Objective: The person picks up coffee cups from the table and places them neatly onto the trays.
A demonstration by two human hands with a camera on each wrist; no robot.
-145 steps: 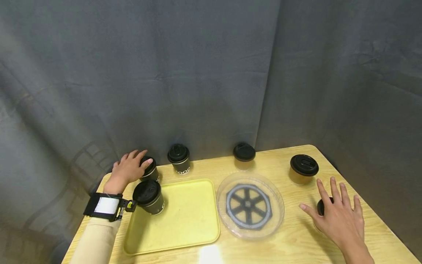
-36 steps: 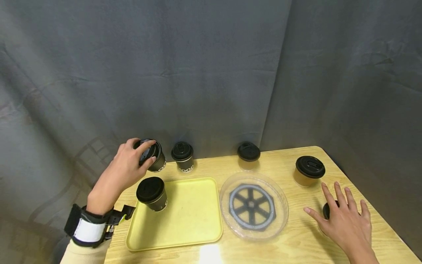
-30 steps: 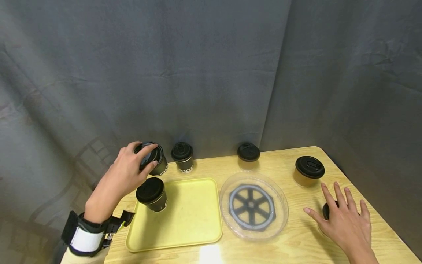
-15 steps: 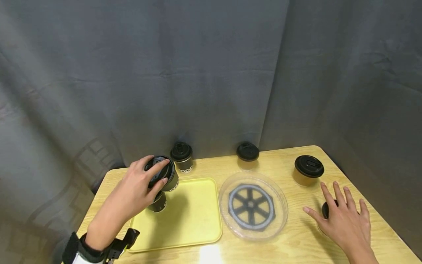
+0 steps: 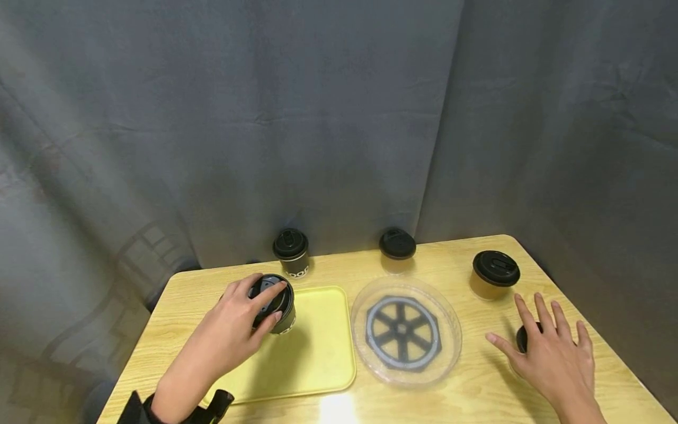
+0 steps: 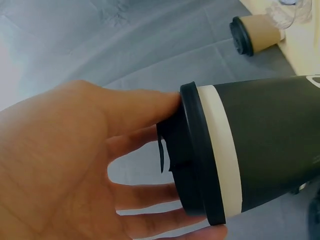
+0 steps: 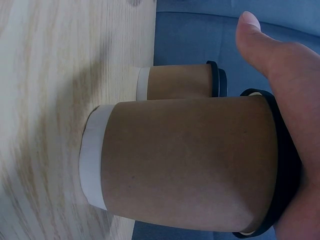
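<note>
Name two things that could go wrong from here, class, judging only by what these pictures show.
1. The left hand grips the dark cup by its lid alone; the lid might pop off.
2. It hangs tilted above the yellow tray, where another cup seems hidden beneath; they could collide.

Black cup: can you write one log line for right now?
left hand grips black cup by lid | over yellow tray | right hand rests on brown cup

Grey curtain (creased), wooden table

White lettering, partly readable as "OO", marks the side of a black paper cup at the counter's rear edge.
</note>
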